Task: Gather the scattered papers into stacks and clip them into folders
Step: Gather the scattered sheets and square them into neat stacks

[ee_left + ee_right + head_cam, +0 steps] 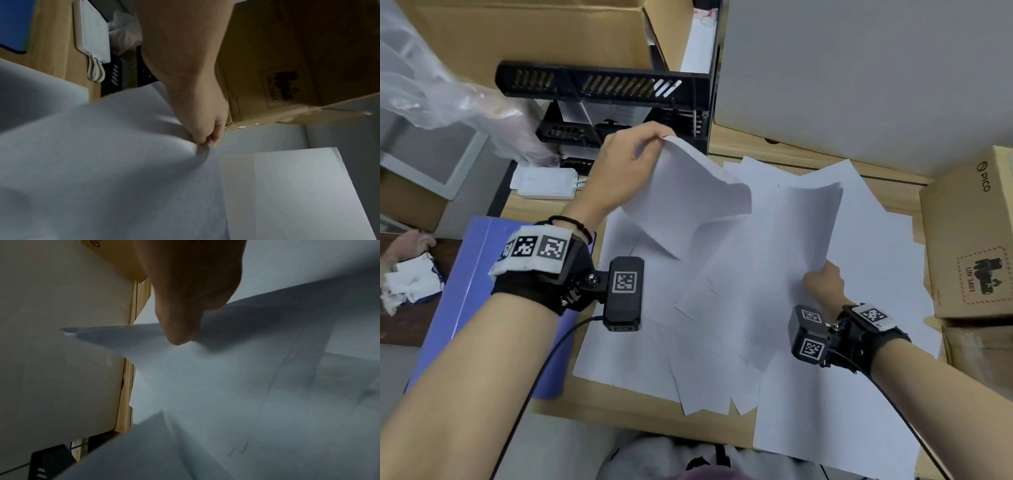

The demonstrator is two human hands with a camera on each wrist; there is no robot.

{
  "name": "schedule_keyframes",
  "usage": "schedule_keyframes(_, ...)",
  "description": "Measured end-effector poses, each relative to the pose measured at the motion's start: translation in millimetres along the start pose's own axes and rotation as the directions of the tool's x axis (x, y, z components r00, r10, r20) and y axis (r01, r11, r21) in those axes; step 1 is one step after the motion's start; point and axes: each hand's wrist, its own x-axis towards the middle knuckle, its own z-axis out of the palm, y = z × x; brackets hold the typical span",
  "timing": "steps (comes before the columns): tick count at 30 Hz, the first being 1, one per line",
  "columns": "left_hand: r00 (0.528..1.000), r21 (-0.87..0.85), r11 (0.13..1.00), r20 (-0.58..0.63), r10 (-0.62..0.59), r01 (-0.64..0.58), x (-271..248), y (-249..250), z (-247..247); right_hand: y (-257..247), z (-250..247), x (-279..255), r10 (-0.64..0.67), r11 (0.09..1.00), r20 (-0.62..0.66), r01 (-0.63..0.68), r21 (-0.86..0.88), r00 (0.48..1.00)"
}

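**Both hands lift sheets from a paper-strewn desk**

Head view: The left hand [626, 171] pinches the top corner of a curling white paper sheet [688, 198], raised just in front of the black slotted plastic file tray [599, 85]. The right hand [825, 281], well to the right of that tray and nearer the person, grips the lower edge of a second raised white sheet [811, 226]. Beneath both, loose white papers [722, 359] lie overlapping across the light wooden desk [626, 411]. A blue plastic folder [472, 274] lies flat at the desk's left edge, below the tray. A brown cardboard box [969, 233] printed "PICO" stands far right of the tray.

Left wrist view: Thumb and fingers [202, 134] close tightly on the sheet's corner [123, 146], creasing it. A white power bank with looped cable [92, 35] lies beside the black tray [112, 78].

Right wrist view: The right hand's thumb [176, 331] presses down on the paper's edge [205, 369]; the other fingers are hidden beneath the sheet. A corner of the black tray [47, 459] shows at lower left.
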Motion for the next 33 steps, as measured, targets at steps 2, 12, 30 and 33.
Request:
schedule_keyframes(2, 0.999, -0.038, 0.999, 0.041, 0.003, -0.001, 2.6, 0.5, -9.5, -2.6, -0.5, 2.5, -0.019, 0.999, -0.010, 0.020, 0.041, 1.000)
schedule_keyframes(12, 0.857, 0.010, 0.983, 0.488, -0.164, 0.183, -14.2, -13.2, 34.1, -14.1, 1.6, -9.4, -0.058, 0.994, 0.438, 0.012, 0.109, 0.897)
schedule_keyframes(30, 0.847, 0.053, 0.956, 0.452, -0.281, 0.289, -43.1, -40.4, 107.3, -5.2, 6.2, -25.9, -0.023, 0.965, 0.733, -0.177, 0.194, 0.680)
schedule_keyframes(33, 0.850, -0.043, 0.931, 0.425, -0.311, 0.362, -46.1, -40.2, 111.0, 4.4, 9.9, -21.2, -0.075, 0.997, 0.682, 0.073, 0.032, 0.728)
